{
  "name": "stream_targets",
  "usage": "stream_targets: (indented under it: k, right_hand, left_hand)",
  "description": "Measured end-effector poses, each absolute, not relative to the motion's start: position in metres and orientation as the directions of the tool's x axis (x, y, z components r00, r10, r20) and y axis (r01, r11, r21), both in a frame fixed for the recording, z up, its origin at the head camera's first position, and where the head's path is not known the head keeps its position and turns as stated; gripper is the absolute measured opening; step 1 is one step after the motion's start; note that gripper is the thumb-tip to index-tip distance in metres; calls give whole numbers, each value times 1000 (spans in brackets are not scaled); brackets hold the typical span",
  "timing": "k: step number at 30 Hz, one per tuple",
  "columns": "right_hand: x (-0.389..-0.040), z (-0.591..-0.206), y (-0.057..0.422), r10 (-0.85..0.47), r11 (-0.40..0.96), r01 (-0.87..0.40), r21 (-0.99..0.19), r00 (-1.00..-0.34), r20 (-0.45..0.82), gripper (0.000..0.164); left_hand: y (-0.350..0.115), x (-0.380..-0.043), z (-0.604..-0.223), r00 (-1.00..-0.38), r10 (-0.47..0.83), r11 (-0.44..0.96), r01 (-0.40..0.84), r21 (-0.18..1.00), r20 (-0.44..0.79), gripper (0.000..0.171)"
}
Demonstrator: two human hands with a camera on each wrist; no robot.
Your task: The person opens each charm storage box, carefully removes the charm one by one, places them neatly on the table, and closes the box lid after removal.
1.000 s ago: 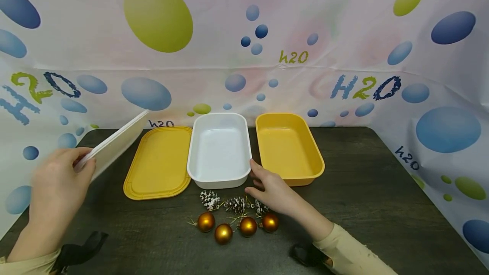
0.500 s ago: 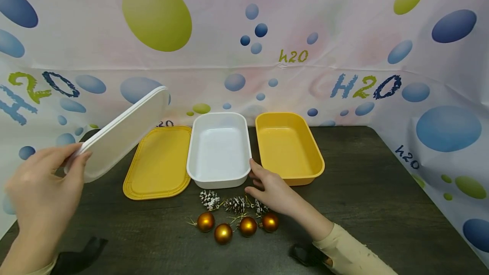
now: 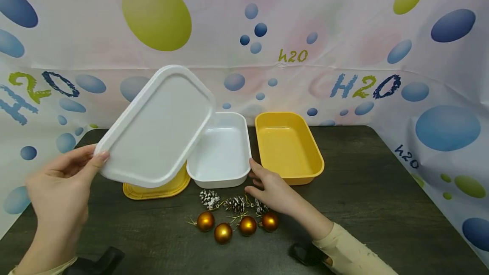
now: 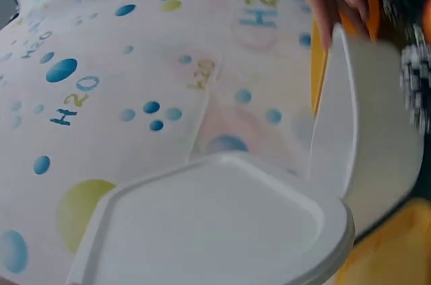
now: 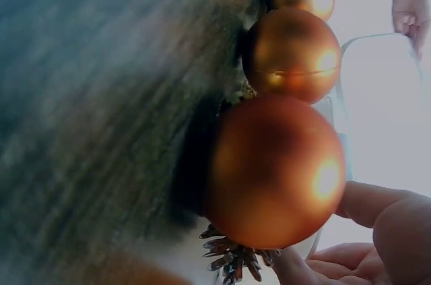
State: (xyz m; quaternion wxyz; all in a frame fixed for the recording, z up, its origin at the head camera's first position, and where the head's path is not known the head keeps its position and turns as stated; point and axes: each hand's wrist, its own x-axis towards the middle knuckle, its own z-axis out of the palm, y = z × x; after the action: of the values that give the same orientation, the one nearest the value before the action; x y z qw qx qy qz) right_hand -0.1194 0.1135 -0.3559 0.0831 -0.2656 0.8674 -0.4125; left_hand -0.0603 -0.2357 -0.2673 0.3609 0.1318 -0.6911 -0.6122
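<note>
My left hand (image 3: 63,186) pinches a white plastic lid (image 3: 160,126) by its near left corner, thumb on top. The lid is raised and tilted above the table, covering part of a yellow lid (image 3: 156,192) and the left side of a white container (image 3: 225,160). In the left wrist view the lid (image 4: 215,224) fills the bottom, beside the container's wall (image 4: 380,137). My right hand (image 3: 276,194) touches the container's near right corner with extended fingers, the thumb held apart. Some right fingers are hidden in the head view.
A yellow container (image 3: 290,152) stands right of the white one. In front lie snowy pine cones (image 3: 234,205) and several golden baubles (image 3: 223,233), close to the right hand. A printed backdrop (image 3: 229,20) rises behind the dark table (image 3: 363,207).
The left hand has turned the white lid from nearly edge-on to face-up view, bringing it right and over the yellow lid. The right hand and containers have not visibly moved.
</note>
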Motion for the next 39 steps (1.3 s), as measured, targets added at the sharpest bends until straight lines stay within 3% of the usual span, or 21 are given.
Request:
stream_targets:
  k: [3,5,12,19,23,30,35,39]
  right_hand:
    - [-119,-355,114,-528,520,-386,-762,-846,68,73]
    - [-119,-355,114,-530,522,-384,-761,-846,63,72]
    - [-117,-350,115,-534,512,-394,-763,-842,76,71]
    - [-113,-335,112,-547,480,-491,-727,-815,190,68]
    - [-112,-330,110,-572,325,-422,-846,-800,179,65]
    - [-114,-326,111,-483,165,-275,-947,-860,165,62]
    - [-120,-324,111,-438,167,-254,-953,-885,159,64]
    - [-125,-328,109,-386,235,-266,-935,-908,162,63]
  left_hand:
    - [-231,-67,-276,-774,-617,-104,258,960,142,27]
    - [-228,-70,-282,-813,-580,-209,220,953,61,26]
    - [-215,-77,-298,-913,-408,-385,187,904,15,17]
    - [-200,-85,-310,-965,-234,-553,35,833,-114,12]
    - [-189,-88,-316,-970,-184,-572,-25,820,-158,14]
    - [-172,-87,-328,-975,-161,-461,-63,885,-153,15]
    - [-162,-88,-336,-971,-183,-287,-94,953,-151,44]
    - [-158,-91,-339,-968,-208,-144,-114,983,-143,48]
